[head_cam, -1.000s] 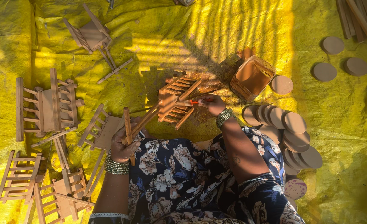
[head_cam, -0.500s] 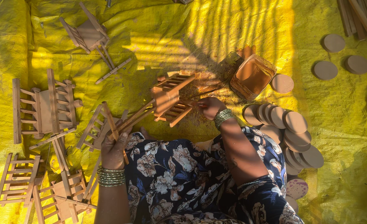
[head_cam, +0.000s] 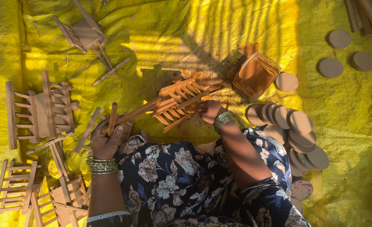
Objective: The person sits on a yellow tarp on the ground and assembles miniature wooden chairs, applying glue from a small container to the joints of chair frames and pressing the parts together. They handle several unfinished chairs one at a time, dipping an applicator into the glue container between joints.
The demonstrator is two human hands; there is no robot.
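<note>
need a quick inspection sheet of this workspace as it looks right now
surface: yellow sheet, wrinkled, striped with sun and shadow.
job's things: slatted wooden frame on long wooden sticks, held between both hands above the sheet.
clutter: finished wooden frames at left; round wooden discs overlapping at right, more loose ones top right; open tub of orange-brown paste.
grippers: left hand closed on the sticks; right hand pinches the frame's edge, grip partly hidden.
cables: nothing seen.
surroundings: floral dark blue garment on the lap; wooden strips in the top right corner.
</note>
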